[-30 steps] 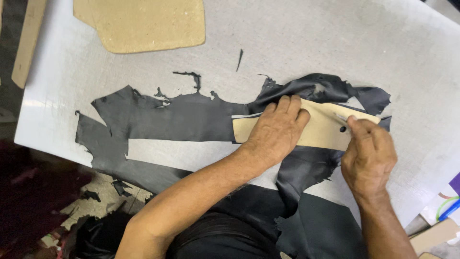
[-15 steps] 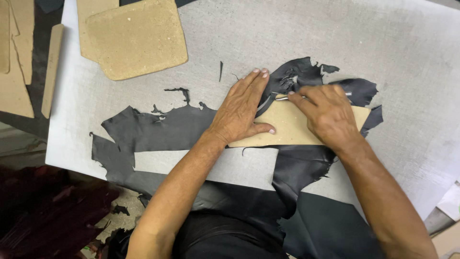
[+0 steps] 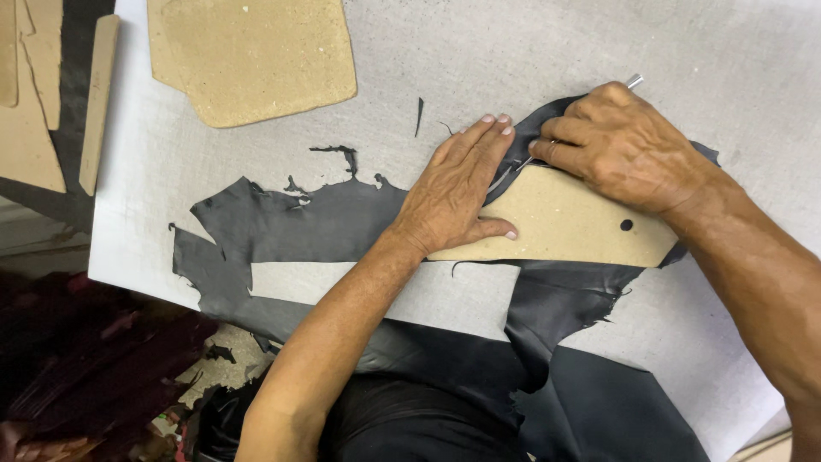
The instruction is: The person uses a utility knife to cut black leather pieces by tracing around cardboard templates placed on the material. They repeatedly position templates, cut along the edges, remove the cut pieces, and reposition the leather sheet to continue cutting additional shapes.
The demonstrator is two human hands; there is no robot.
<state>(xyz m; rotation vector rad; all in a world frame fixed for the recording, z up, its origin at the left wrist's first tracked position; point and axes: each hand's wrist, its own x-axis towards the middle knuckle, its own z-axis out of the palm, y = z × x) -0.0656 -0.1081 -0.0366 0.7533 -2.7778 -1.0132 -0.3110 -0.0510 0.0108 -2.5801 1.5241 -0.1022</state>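
Note:
A tan cardboard pattern piece (image 3: 573, 227) with a small round hole lies on a ragged sheet of black leather (image 3: 299, 227) spread over the grey cutting board (image 3: 479, 51). My left hand (image 3: 457, 192) lies flat with fingers together, pressing the left end of the pattern down. My right hand (image 3: 620, 145) grips a thin metal cutting tool (image 3: 633, 82); its tip touches the leather along the pattern's upper left edge, and its top sticks out behind my knuckles. More black leather (image 3: 590, 376) hangs over the board's near edge.
A large tan board piece (image 3: 248, 56) lies at the upper left of the grey surface. Further tan strips and pieces (image 3: 94, 94) lie at the far left. Small black leather scraps (image 3: 338, 152) dot the board. Dark red material (image 3: 77, 368) sits low at the left.
My right hand has moved from the pattern's right end to its upper left edge, close to my left fingertips. The left hand has stayed pressing the pattern.

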